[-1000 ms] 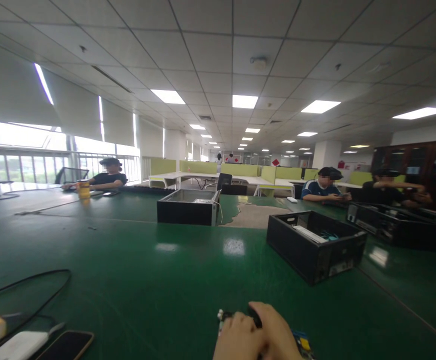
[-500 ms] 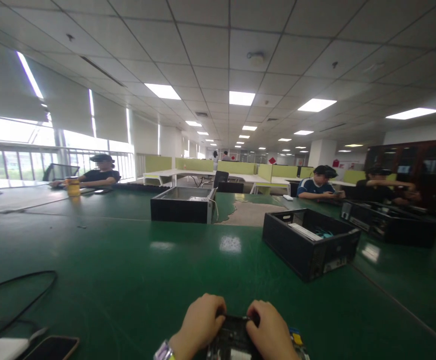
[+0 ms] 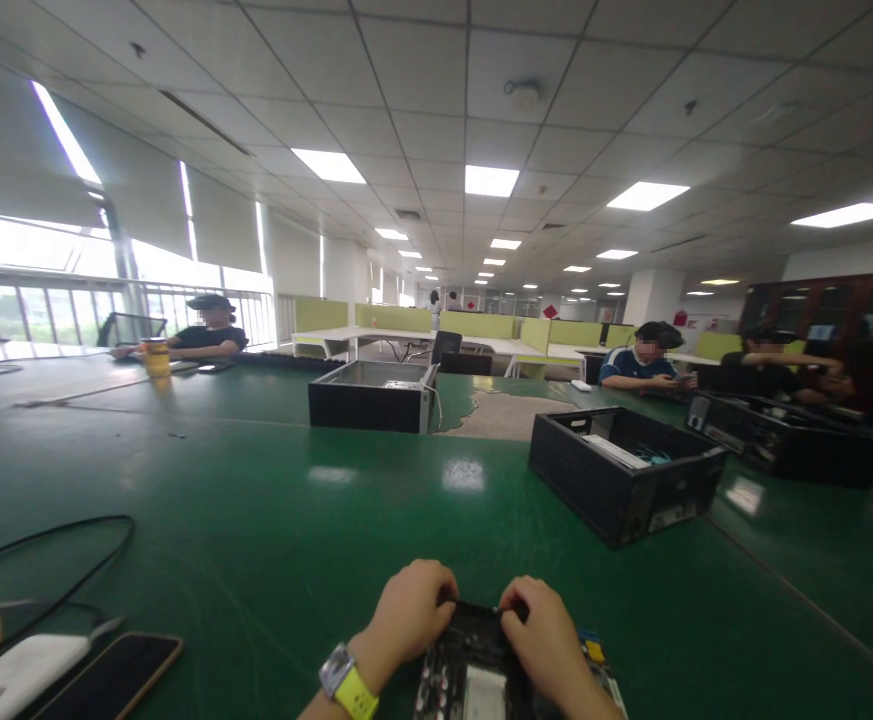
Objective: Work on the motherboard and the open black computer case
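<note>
A computer motherboard (image 3: pixel 443 690) lies at the bottom edge, right in front of me, and its near part is cut off by the frame. Dark parts, a pale rectangular piece and a yellow-and-blue connector show on it. My left hand (image 3: pixel 415 612), with a yellow-strapped watch on its wrist, is closed at the board's far left corner. At the far right corner my right hand (image 3: pixel 545 635) is closed too, its thumb and fingers pinching the edge. The fingertips of both hands are partly hidden.
Open black computer cases (image 3: pixel 623 480) stand ahead on the green table (image 3: pixel 271 540), another case (image 3: pixel 368 405) farther back. At left lie a phone (image 3: pixel 110 680), a white power bank (image 3: pixel 27 675) and a black cable (image 3: pixel 125 530). Co-workers sit across the table.
My view has tipped slightly down, so more of the board, the watch and the phone shows. Both hands keep their places at the board's far corners.
</note>
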Tool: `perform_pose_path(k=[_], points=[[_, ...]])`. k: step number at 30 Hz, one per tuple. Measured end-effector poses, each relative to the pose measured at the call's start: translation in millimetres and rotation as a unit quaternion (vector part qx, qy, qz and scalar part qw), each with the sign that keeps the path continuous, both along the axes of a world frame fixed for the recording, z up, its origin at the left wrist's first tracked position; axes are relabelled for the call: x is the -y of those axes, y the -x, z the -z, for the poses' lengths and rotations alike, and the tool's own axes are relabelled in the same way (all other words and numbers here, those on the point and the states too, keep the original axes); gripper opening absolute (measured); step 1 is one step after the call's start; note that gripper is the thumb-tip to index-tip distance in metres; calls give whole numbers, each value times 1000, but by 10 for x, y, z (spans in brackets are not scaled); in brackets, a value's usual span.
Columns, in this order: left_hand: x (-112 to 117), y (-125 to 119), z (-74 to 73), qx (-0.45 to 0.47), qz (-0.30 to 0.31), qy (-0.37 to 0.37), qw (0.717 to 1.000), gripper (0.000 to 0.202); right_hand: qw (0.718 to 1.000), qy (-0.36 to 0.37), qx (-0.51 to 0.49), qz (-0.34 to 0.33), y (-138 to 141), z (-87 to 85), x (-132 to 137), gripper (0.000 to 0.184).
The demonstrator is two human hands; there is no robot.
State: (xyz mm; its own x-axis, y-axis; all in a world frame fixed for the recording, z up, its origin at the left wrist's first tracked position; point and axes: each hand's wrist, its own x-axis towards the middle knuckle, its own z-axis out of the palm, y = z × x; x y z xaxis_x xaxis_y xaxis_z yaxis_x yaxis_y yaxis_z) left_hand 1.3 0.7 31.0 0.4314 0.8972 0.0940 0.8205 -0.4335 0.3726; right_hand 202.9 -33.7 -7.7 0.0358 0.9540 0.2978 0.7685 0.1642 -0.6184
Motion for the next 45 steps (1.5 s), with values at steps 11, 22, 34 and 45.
perform_pose_path(k=[11,22,34,45], points=[[28,-8,-28,-19,-2,-2,1000,22,999,22,13,-29,-8,33,-34,17],[25,-12,-4,-29,-2,-8,1000,22,999,20,-3,-37,-7,71,-45,17],[18,7,-33,-28,4,3,1000,24,999,21,1,-34,-5,57,-47,18],[5,25,-28,-34,-4,5,999,22,999,13,-5,-37,-19,66,-46,16]])
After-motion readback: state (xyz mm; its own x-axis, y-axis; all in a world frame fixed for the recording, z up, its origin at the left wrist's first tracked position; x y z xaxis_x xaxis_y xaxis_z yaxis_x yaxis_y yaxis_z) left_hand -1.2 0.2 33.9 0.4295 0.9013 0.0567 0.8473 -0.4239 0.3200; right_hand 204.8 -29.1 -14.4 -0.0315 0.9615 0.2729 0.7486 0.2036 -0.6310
